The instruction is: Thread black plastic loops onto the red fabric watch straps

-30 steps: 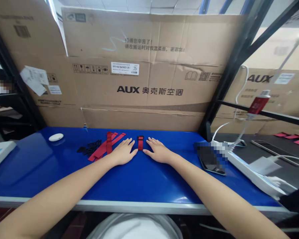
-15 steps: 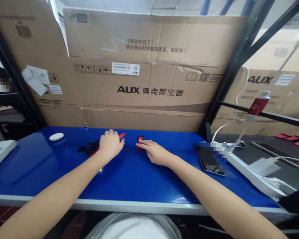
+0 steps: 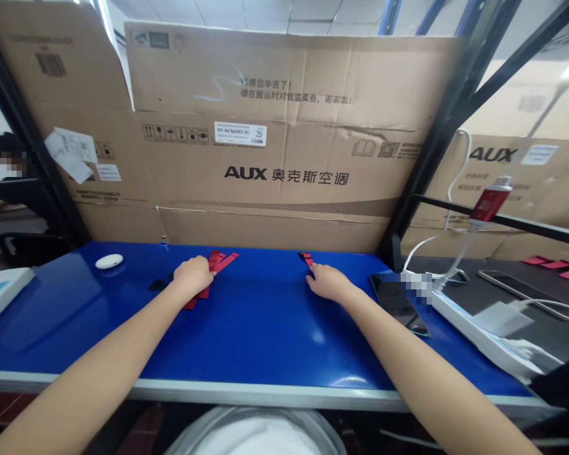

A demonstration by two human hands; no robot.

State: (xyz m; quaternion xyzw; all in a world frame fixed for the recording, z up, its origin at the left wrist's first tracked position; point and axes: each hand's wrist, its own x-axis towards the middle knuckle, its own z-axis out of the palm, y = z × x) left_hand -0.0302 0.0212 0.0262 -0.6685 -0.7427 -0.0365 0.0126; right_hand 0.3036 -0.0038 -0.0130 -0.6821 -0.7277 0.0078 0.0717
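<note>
Toward the back of the blue table, my left hand (image 3: 193, 276) is closed over a small bundle of red straps (image 3: 226, 263). Ends of these stick out beyond my fingers and also below the palm. Beside that wrist lie black pieces (image 3: 158, 285), mostly covered by the hand and forearm. Farther right, my right hand (image 3: 330, 282) has its fingers curled at the near end of a short red strap (image 3: 308, 260) with a black buckle-like end pointing away. The exact grip of the fingertips is partly hidden.
A white oval object (image 3: 109, 261) lies at the left, near a white box (image 3: 2, 292). On the right are a dark phone (image 3: 401, 306) and a white power strip (image 3: 474, 338) with cables. A large cardboard panel (image 3: 265, 221) stands behind the table (image 3: 246, 341).
My right hand has moved right, and the buckled red strap has gone with it. My left hand has shifted slightly left, showing more red straps; the black pieces are now more covered.
</note>
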